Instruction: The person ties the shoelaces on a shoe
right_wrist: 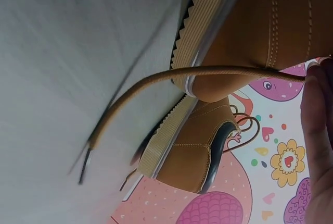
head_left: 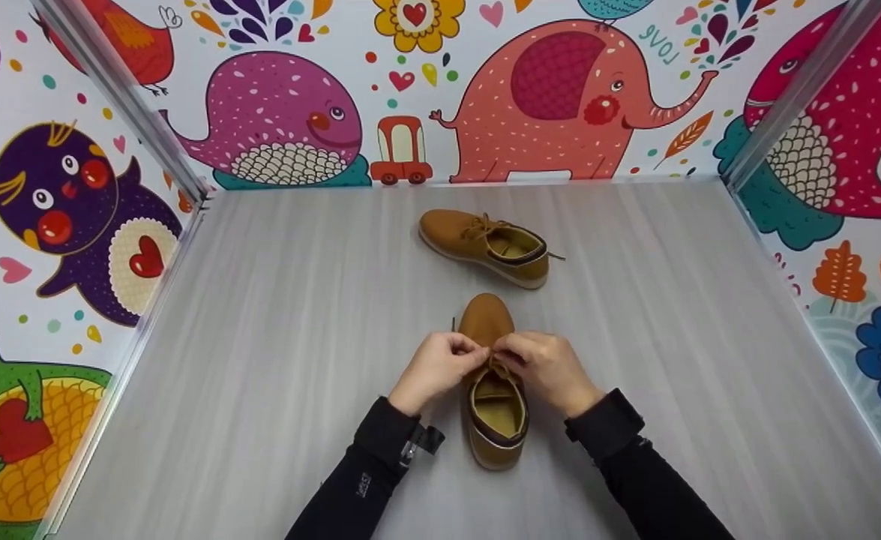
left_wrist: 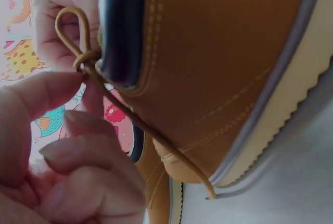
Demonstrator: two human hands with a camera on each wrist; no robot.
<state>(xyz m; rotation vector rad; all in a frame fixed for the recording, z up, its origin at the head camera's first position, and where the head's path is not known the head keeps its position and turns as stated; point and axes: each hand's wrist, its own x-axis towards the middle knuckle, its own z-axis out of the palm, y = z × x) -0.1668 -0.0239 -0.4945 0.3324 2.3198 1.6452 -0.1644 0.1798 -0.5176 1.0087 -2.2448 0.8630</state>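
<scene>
A tan lace-up shoe (head_left: 486,315) stands upright on the floor, toe pointing away, with its dark-rimmed opening facing up. Both hands meet over its lacing. My left hand (head_left: 440,367) pinches the brown shoelace (left_wrist: 151,130) at the knot, its other fingers curled. From that knot a loop (left_wrist: 60,23) sticks up, and one lace end hangs down the shoe's side. My right hand (head_left: 549,367) pinches the lace from the other side; in the right wrist view a loose lace end (right_wrist: 208,71) runs from its fingers, tip hanging near the floor.
Beyond the toe, the matching tan shoe (head_left: 447,232) lies turned sideways, its lace tied in a bow. The grey wood-grain floor (head_left: 298,337) is bounded by panels printed with cartoon animals (head_left: 545,97) and metal corner posts (head_left: 133,97).
</scene>
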